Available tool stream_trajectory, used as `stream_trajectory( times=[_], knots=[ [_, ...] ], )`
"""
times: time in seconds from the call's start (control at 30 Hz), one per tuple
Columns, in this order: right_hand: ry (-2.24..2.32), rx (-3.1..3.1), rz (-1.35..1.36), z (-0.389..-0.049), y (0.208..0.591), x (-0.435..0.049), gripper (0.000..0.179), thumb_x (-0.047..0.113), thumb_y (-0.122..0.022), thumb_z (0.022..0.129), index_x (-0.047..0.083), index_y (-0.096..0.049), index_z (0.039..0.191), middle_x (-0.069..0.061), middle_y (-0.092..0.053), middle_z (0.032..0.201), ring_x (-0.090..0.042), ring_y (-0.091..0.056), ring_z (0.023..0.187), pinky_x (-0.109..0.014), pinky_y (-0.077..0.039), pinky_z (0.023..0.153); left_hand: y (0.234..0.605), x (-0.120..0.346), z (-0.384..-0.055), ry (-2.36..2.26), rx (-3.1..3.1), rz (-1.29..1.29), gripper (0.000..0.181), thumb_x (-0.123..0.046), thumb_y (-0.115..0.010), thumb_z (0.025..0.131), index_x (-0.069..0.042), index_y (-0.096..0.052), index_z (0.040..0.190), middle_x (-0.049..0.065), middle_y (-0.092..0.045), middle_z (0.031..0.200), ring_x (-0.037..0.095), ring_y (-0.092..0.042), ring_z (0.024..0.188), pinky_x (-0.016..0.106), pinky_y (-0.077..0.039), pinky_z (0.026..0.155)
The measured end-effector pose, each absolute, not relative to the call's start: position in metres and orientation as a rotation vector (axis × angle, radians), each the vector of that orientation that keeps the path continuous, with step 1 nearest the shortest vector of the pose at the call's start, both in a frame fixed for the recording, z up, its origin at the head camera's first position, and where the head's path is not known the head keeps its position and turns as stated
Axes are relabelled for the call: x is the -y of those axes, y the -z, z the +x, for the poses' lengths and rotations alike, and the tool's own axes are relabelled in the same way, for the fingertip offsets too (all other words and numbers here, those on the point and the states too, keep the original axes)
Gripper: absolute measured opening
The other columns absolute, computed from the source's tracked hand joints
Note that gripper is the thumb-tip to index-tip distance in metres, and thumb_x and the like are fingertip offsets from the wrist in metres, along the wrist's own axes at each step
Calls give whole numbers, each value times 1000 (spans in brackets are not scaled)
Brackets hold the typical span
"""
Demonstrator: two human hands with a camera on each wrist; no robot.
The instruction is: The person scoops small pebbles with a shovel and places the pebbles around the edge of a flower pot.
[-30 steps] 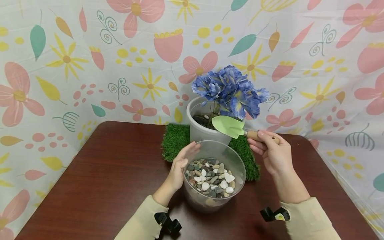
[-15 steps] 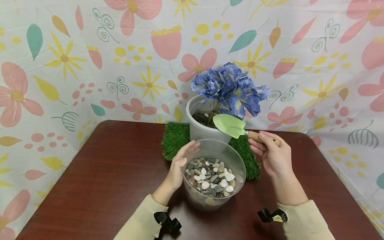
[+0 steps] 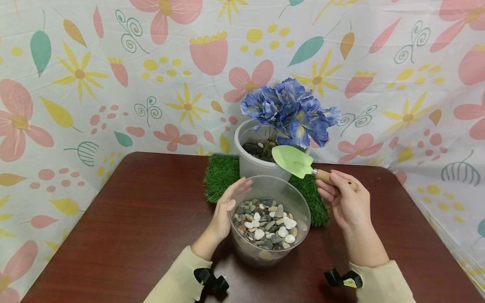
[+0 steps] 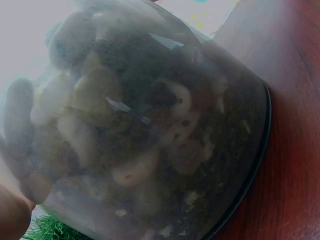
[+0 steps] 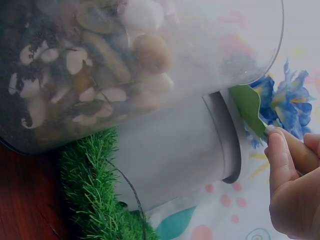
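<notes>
My left hand (image 3: 221, 216) holds the left side of a clear plastic tub (image 3: 261, 259), its fingers along the outside and the thumb near the rim. Grey, brown and white pebbles (image 3: 270, 226) fill the tub's lower part. Between thumb and fingers, my right hand (image 3: 348, 202) grips the wooden handle of a small garden trowel (image 3: 293, 160). The trowel's green blade is over the front rim of a white flowerpot (image 3: 261, 168), where blue flowers (image 3: 291, 110) stand in dark soil. In the right wrist view, the trowel's blade (image 5: 247, 107) is partly hidden behind the tub (image 5: 190, 65).
A mat of artificial grass (image 3: 221, 179) lies under the flowerpot, behind the tub. All stands on a dark reddish-brown table (image 3: 144, 219). A floral-print cloth (image 3: 170, 105) hangs behind the table and at its sides.
My right hand and the trowel have shifted slightly right and down, the blade moving a little along the pot's rim. My left hand and the tub stay in place. The view tilted slightly.
</notes>
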State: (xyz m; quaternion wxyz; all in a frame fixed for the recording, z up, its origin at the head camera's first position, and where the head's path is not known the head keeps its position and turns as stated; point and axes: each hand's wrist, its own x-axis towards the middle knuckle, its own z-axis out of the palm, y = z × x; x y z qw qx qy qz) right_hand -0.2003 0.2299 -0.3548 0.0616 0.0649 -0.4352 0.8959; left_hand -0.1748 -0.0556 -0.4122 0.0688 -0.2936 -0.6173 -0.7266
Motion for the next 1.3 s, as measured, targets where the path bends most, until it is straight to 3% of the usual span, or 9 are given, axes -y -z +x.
stream_trajectory(
  times=[0.77,1.07,1.3],
  knots=[
    [-2722,1245,229,-187,372,-231,22,0,-49,93,1,-70,99,-15,-74,91,-25,-73,73,-33,-59,62,413,56,-176,2187,1860,-885,64,-17,-23,86,12,-22,143,36,-34,142,51,-34,130,60,-25,111],
    [-2640,1460,144,-180,379,-232,21,4,-51,94,7,-70,101,-8,-75,82,-16,-72,66,-28,-58,58,412,56,-175,2185,1854,-883,64,-18,-23,86,12,-21,144,36,-34,141,51,-35,131,61,-25,111],
    [-2864,1319,198,-175,386,-235,26,6,-44,97,7,-71,100,-8,-74,91,-16,-72,76,-25,-58,62,413,55,-175,2190,1859,-872,65,-19,-23,86,11,-22,144,36,-35,142,50,-35,131,60,-25,111]
  ],
)
